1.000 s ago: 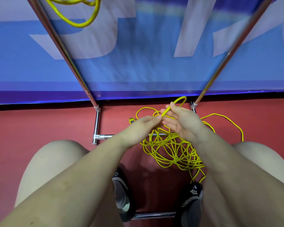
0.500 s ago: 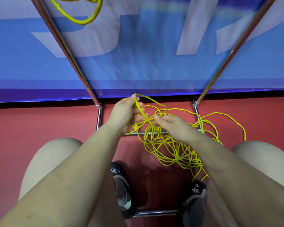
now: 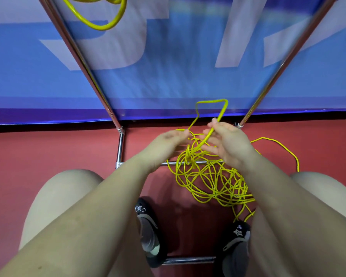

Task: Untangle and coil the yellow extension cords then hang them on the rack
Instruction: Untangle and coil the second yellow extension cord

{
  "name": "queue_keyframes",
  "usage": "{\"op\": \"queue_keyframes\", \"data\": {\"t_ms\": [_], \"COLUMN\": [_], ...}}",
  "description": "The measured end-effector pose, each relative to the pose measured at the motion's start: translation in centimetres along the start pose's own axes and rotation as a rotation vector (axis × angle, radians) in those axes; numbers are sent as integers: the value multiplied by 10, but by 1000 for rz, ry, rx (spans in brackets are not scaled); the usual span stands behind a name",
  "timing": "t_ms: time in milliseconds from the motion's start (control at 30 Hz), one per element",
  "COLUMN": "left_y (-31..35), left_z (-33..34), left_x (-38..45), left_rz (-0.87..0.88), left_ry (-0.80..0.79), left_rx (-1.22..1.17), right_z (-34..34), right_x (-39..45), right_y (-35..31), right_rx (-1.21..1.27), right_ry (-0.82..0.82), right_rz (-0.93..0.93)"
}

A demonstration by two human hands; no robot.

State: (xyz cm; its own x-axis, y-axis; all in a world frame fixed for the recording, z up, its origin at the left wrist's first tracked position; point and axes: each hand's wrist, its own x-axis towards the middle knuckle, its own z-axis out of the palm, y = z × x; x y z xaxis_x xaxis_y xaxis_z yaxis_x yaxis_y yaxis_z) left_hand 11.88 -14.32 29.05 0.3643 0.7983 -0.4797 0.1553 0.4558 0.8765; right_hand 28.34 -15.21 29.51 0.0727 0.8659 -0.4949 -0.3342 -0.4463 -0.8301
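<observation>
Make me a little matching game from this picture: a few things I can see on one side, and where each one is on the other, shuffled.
Things:
1. tangled cord pile
2. coiled cord
3. raised cord loop
4. shoes

Places:
A. hanging at the top left by a rack pole
B. held up between the two hands
C. on the red floor, across the rack's base bar
D. near the bottom, below the forearms

Pairs: 1-C, 2-A, 3-B, 4-D

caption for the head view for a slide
Both hands lift a loop from the tangled yellow cord below the rack.

One head-worn view looks steeply down, close over slightly blurred hands.
</observation>
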Motion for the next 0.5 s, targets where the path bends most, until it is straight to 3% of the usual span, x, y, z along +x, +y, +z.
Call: {"op": "queue_keyframes", "data": {"t_ms": [100, 233, 367, 433, 500], "left_y": [-10, -7, -1, 4, 8], "left_z": [7, 7, 9, 8, 4], "left_x": [0, 5, 6, 6, 7], "left_rz": [94, 216, 210, 170, 129], "left_ry": [-115, -28, 131, 189, 235], "left_rx": [211, 270, 86, -16, -126], "right_z": [-6, -5, -1, 1, 2], "right_x": [3, 4, 5, 2, -1], "right_y": [-3, -2, 6, 16, 29], "right_rx": [231, 259, -334, -681, -861], "right_ry": [75, 23, 0, -107, -247], "right_rz": [37, 17, -82, -139, -125]}}
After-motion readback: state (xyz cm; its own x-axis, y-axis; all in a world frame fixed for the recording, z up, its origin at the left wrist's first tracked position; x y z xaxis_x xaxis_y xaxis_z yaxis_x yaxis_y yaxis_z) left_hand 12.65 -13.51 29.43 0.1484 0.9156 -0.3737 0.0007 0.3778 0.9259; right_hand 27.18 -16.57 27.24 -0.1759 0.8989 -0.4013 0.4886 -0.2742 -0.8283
